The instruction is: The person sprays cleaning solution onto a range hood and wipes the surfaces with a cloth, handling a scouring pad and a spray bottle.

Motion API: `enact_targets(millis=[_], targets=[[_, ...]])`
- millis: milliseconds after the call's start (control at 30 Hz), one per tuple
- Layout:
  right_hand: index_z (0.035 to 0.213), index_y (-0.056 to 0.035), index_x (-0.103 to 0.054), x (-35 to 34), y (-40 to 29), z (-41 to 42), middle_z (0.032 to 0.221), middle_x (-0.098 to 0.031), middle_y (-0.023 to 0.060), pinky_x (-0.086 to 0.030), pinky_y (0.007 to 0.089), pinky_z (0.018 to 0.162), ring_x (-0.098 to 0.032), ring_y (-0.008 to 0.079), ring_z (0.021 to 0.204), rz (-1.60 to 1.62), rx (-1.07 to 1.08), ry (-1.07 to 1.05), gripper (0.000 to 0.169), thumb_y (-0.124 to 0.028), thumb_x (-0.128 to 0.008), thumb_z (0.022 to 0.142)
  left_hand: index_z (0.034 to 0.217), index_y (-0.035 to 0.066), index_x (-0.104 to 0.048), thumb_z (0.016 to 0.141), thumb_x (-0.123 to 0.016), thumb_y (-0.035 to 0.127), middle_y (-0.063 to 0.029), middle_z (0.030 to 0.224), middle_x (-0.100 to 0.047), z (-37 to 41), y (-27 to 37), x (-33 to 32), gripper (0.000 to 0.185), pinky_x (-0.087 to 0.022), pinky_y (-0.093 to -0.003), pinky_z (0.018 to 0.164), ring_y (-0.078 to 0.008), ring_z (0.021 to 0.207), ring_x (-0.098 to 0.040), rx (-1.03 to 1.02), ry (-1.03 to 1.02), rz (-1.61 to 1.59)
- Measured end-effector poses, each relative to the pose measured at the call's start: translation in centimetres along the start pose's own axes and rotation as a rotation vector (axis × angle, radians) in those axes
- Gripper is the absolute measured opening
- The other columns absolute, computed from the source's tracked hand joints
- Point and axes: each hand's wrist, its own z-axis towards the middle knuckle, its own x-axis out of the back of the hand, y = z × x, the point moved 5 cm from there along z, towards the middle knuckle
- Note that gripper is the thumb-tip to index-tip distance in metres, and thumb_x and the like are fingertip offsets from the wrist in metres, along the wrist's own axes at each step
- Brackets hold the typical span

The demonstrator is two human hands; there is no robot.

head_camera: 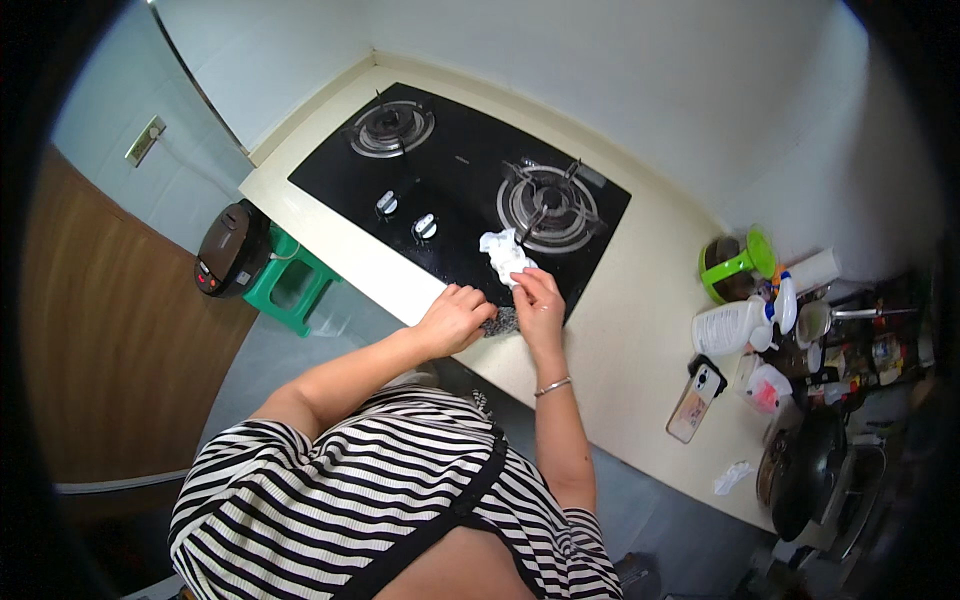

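Note:
A crumpled white tissue or cloth (508,255) is pinched between the thumb and fingers of my right hand (541,301), over the front of the black glass gas hob (457,191). It reaches toward the right burner (551,201). My left hand (456,319) is at the hob's front edge with its fingers curled. Against its fingertips is a grey speckled patch (501,322), possibly a scouring pad; whether I grip it is unclear. Two control knobs (424,227) sit left of the tissue, and the left burner (391,126) is farther back.
Right on the countertop (630,330) are a spray bottle (727,326), a green-handled jug (727,266), a phone (694,405), another crumpled tissue (733,478) and a dark pan (806,476). Left, a rice cooker (234,247) stands on a green stool (296,289).

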Motion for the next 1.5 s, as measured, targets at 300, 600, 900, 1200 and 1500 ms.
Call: enact_targets(millis=[300, 600, 900, 1200, 1500], targets=[[0.105, -0.0105, -0.064, -4.6, 1.7, 3.3, 0.086, -0.055, 0.0153, -0.049, 0.0402, 0.073, -0.058, 0.0334, 0.083, -0.471, 0.001, -0.071, 0.032, -0.009, -0.067, 0.073, 0.09, 0.011, -0.059, 0.065, -0.068, 0.012, -0.0077, 0.083, -0.05, -0.2, -7.0, 3.1, 0.026, -0.038, -0.038, 0.071, -0.0263, 0.084, -0.05, 0.099, 0.278, 0.113], [0.096, -0.0085, -0.062, -6.5, 1.0, 2.2, 0.086, -0.058, 0.0146, -0.05, 0.0436, 0.064, -0.061, 0.0351, 0.074, -0.765, -0.207, 0.117, 0.023, -0.013, -0.067, 0.074, 0.091, 0.009, -0.06, 0.059, -0.075, 0.017, -0.0091, 0.08, -0.052, 1.8, -13.6, 2.3, 0.037, -0.047, -0.0405, 0.062, -0.0284, 0.078, -0.056, -0.073, 0.12, -0.008], [0.084, -0.0076, -0.058, -9.2, -1.0, 1.1, 0.082, -0.058, 0.0131, -0.049, 0.0433, 0.062, -0.06, 0.0342, 0.072, -0.791, -0.309, 0.367, 0.011, -0.009, -0.065, 0.074, 0.094, 0.009, -0.063, 0.061, -0.075, 0.019, -0.0083, 0.08, -0.054, 2.2, -14.5, 2.3, 0.037, -0.048, -0.0394, 0.063, -0.0266, 0.077, -0.056, -0.275, 0.057, -0.109], [0.083, -0.0093, -0.056, -9.0, -0.4, 1.1, 0.082, -0.056, 0.011, -0.048, 0.044, 0.061, -0.059, 0.0343, 0.071, -0.684, -0.257, 0.238, 0.011, -0.01, -0.063, 0.076, 0.088, 0.015, -0.064, 0.064, -0.062, 0.008, -0.0083, 0.084, -0.055, 2.2, -13.0, 2.1, 0.025, -0.049, -0.0381, 0.056, -0.0284, 0.078, -0.054, -0.091, 0.101, -0.031], [0.088, -0.0106, -0.053, -8.3, 0.1, 1.8, 0.084, -0.054, 0.0115, -0.047, 0.0463, 0.057, -0.059, 0.036, 0.068, -0.627, -0.113, 0.016, 0.015, -0.011, -0.062, 0.076, 0.098, 0.003, -0.054, 0.059, -0.063, 0.002, -0.0098, 0.082, -0.057, 3.3, -11.6, 1.0, 0.04, -0.049, -0.0382, 0.06, -0.0285, 0.078, -0.057, 0.2, 0.193, 0.027]])
